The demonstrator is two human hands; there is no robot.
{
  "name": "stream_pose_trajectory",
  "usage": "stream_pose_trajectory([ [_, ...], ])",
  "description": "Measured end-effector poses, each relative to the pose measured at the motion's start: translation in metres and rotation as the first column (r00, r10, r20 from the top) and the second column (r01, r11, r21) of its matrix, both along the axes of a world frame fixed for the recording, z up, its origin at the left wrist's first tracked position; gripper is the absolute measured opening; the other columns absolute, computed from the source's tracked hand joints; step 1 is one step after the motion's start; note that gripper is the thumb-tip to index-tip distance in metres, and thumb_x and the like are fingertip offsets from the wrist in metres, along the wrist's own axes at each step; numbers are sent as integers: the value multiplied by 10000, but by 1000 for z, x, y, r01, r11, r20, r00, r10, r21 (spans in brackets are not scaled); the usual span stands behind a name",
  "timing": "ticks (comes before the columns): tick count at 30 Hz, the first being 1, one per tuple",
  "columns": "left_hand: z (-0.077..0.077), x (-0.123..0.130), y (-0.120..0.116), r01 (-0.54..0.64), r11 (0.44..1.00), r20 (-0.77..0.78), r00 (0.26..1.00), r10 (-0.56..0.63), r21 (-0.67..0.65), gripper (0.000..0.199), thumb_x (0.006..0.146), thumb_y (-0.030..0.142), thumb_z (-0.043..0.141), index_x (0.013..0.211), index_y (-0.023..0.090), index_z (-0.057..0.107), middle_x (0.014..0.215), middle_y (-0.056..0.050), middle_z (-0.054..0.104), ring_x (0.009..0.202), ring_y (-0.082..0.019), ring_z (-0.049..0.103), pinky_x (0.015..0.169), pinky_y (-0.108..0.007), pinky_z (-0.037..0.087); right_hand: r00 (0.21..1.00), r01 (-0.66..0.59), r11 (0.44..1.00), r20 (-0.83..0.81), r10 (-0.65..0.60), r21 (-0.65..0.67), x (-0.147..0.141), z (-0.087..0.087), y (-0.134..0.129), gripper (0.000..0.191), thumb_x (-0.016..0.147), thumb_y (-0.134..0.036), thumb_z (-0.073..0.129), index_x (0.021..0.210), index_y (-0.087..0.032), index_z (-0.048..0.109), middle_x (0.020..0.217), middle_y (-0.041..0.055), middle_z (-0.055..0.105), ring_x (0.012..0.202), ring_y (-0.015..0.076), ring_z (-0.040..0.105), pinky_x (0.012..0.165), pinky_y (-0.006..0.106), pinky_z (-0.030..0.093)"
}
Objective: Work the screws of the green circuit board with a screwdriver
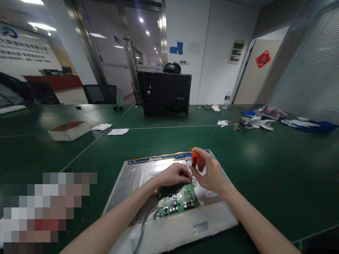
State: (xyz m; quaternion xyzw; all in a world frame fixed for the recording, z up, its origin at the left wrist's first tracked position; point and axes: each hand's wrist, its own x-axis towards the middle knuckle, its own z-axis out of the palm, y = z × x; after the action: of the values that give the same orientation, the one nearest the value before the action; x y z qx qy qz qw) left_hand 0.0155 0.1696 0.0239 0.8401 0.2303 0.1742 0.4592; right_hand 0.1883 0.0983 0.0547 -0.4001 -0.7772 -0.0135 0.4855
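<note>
A silver metal display panel (137,176) lies on the green table, with a blue circuit strip (161,157) along its far edge. On the panel sits a green circuit board (177,204), and a grey cable (143,229) runs from its left side toward me. My right hand (210,171) is closed round a screwdriver with an orange and black handle (195,158), held upright with its shaft down at the board's far corner. My left hand (176,174) has its fingers pinched together beside the screwdriver's tip; whatever they hold is too small to make out.
A black monitor (165,93) stands across the green table (230,141). An open box (70,132) and white papers (118,132) lie left. Bags and scraps (270,113) are at the right, and a bottle (227,100) stands behind. A blurred patch covers the lower left.
</note>
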Motion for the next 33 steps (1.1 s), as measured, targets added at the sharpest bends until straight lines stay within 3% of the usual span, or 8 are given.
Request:
stream_pose_trajectory([
  [5,0,0,-1,-27,1000,-7,1000,27,-5,88,718,220,710,775,153,704,740,8,655,714,-150,568,664,-218,429,1000,24,1000,-16,-24,11,1,-3,3,523,818,-217,577,1292,-228,357,645,-48,535,470,105,506,447,205,405],
  [14,0,1,0,3,1000,10,1000,-3,-3,93,720,216,695,773,140,703,734,-5,662,695,-153,566,673,-232,433,997,-62,998,-38,61,-24,1,1,-1,573,802,-151,522,1324,-210,293,743,5,589,548,129,567,488,233,459],
  [25,-1,0,-1,-20,1000,9,1000,20,-4,68,705,160,686,770,143,695,741,-3,652,700,-149,564,665,-223,432,998,60,997,-21,-59,53,0,-2,3,486,807,-214,588,1239,-225,364,648,-52,508,462,100,492,437,199,391],
  [33,0,1,-1,4,1000,13,1000,-4,-8,104,721,220,693,779,134,701,741,-9,662,702,-155,571,676,-234,436,999,-38,999,-9,38,-9,2,1,0,573,808,-155,526,1338,-204,311,727,-11,572,543,121,544,508,234,468],
])
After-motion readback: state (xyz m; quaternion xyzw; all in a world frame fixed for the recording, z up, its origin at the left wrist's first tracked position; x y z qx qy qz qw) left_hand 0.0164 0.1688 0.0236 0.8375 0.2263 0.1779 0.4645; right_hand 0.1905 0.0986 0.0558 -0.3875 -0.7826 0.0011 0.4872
